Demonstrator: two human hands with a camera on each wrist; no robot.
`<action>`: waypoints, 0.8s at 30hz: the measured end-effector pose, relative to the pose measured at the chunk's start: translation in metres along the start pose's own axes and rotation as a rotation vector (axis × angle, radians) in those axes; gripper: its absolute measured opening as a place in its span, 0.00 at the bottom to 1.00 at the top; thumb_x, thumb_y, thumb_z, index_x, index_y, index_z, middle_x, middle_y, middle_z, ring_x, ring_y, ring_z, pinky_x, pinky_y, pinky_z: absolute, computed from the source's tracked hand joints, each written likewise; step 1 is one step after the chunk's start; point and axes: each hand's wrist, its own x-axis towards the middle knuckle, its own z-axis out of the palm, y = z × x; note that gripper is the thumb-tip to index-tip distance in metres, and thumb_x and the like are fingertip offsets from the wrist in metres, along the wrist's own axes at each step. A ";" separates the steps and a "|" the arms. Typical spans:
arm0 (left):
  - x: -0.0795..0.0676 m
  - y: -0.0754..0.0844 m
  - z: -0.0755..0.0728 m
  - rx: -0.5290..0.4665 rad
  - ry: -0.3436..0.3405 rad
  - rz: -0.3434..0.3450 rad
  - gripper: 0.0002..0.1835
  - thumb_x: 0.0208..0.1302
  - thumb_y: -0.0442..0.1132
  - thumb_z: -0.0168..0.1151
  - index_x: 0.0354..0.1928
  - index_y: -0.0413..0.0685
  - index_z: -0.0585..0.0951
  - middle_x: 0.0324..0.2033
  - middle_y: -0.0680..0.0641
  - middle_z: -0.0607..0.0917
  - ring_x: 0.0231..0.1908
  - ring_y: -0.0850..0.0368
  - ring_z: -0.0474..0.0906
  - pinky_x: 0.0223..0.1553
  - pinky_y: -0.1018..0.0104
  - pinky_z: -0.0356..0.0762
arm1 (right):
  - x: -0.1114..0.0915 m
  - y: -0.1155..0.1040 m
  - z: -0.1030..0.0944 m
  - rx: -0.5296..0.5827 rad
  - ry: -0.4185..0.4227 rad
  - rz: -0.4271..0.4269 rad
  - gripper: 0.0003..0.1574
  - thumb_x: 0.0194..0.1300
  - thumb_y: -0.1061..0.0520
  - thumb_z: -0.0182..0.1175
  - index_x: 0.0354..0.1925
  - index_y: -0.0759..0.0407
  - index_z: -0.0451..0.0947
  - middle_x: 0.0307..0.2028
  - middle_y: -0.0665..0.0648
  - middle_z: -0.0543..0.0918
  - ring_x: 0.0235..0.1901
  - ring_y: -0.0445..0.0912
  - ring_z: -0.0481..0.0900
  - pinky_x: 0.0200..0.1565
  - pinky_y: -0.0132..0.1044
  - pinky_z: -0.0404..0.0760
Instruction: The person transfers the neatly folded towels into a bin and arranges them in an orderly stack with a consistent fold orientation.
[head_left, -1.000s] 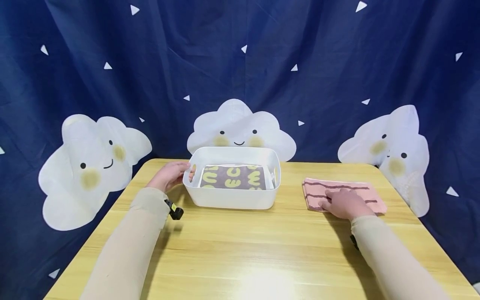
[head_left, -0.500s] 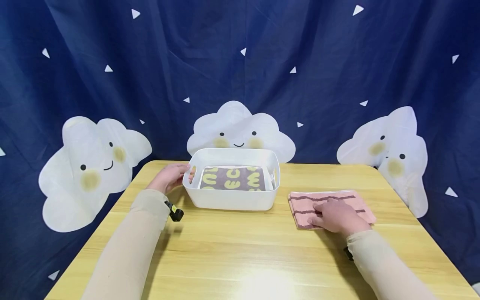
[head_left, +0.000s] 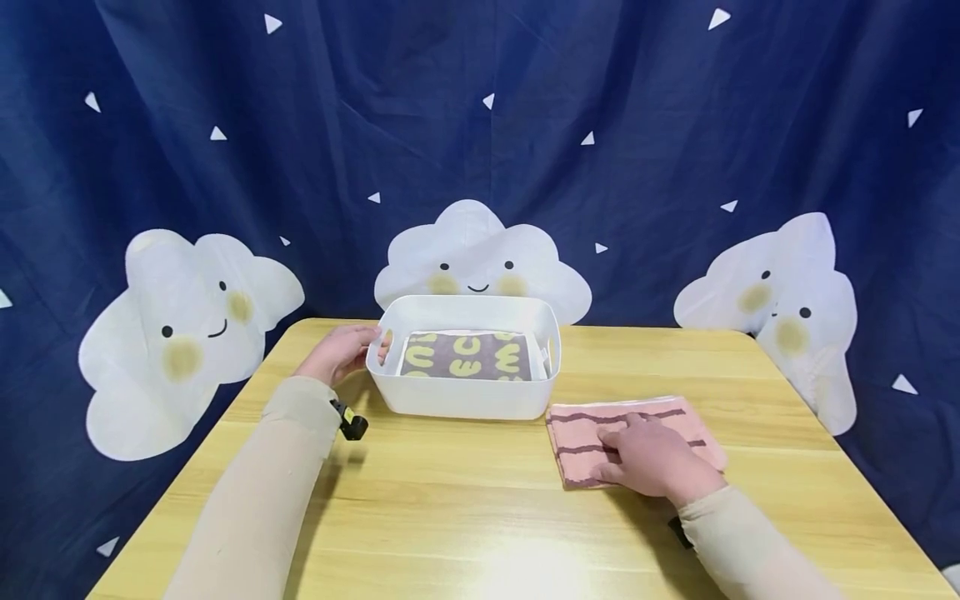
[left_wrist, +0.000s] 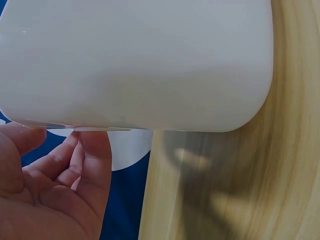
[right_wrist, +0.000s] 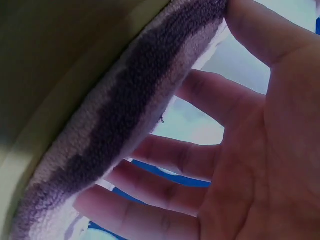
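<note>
A white plastic basket [head_left: 457, 402] stands at the middle of the table's far half. My left hand [head_left: 341, 354] holds it by the left handle opening. In the left wrist view the thumb and fingertips [left_wrist: 95, 142] meet the basket's rim. Inside lies a folded grey-purple towel [head_left: 465, 358] with yellow letters. To the right, a folded pink towel [head_left: 581, 433] with dark wavy stripes lies flat on the table. My right hand [head_left: 652, 458] rests on top of it, fingers spread. The right wrist view shows nearly straight fingers [right_wrist: 175, 155] touching the terry surface.
The wooden table [head_left: 435, 508] has rounded far corners. A dark blue curtain [head_left: 480, 125] with white triangles and smiling clouds hangs right behind it. The pink towel's left edge lies near the basket's front right corner.
My right hand has slid the pink towel across the table, leftward and nearer to me, closer to the basket. My left hand and the basket have stayed in place.
</note>
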 end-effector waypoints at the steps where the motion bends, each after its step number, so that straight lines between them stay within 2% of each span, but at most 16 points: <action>1: 0.000 0.000 0.000 0.002 0.001 0.001 0.24 0.81 0.40 0.47 0.68 0.28 0.67 0.46 0.41 0.81 0.37 0.61 0.80 0.42 0.70 0.81 | -0.001 -0.004 -0.001 -0.007 0.002 -0.009 0.41 0.62 0.31 0.66 0.61 0.57 0.82 0.56 0.72 0.79 0.56 0.72 0.74 0.53 0.63 0.76; 4: 0.000 0.001 0.000 0.012 0.006 0.000 0.24 0.81 0.40 0.47 0.69 0.29 0.67 0.47 0.42 0.80 0.37 0.61 0.80 0.43 0.70 0.81 | -0.004 -0.017 -0.004 -0.005 -0.001 -0.024 0.40 0.60 0.32 0.67 0.60 0.56 0.82 0.56 0.71 0.79 0.56 0.72 0.74 0.51 0.63 0.77; 10: -0.001 0.001 0.001 0.004 -0.005 0.002 0.23 0.81 0.39 0.47 0.66 0.27 0.68 0.42 0.44 0.81 0.36 0.60 0.80 0.42 0.68 0.81 | -0.008 -0.042 -0.005 0.022 -0.005 -0.036 0.40 0.58 0.31 0.69 0.60 0.53 0.82 0.55 0.71 0.78 0.51 0.71 0.75 0.45 0.61 0.80; 15: 0.001 0.000 0.001 0.004 -0.016 0.004 0.24 0.81 0.40 0.47 0.68 0.28 0.67 0.45 0.44 0.81 0.37 0.60 0.80 0.44 0.68 0.81 | -0.009 -0.059 -0.004 0.048 0.009 -0.046 0.37 0.59 0.32 0.69 0.58 0.52 0.82 0.53 0.68 0.78 0.50 0.68 0.75 0.42 0.59 0.81; 24: 0.001 0.001 -0.001 -0.008 -0.016 0.002 0.23 0.81 0.39 0.47 0.68 0.28 0.66 0.42 0.45 0.82 0.36 0.61 0.80 0.41 0.70 0.81 | 0.000 -0.086 0.001 0.045 0.047 -0.063 0.35 0.62 0.32 0.67 0.55 0.54 0.80 0.44 0.63 0.77 0.45 0.63 0.75 0.38 0.55 0.80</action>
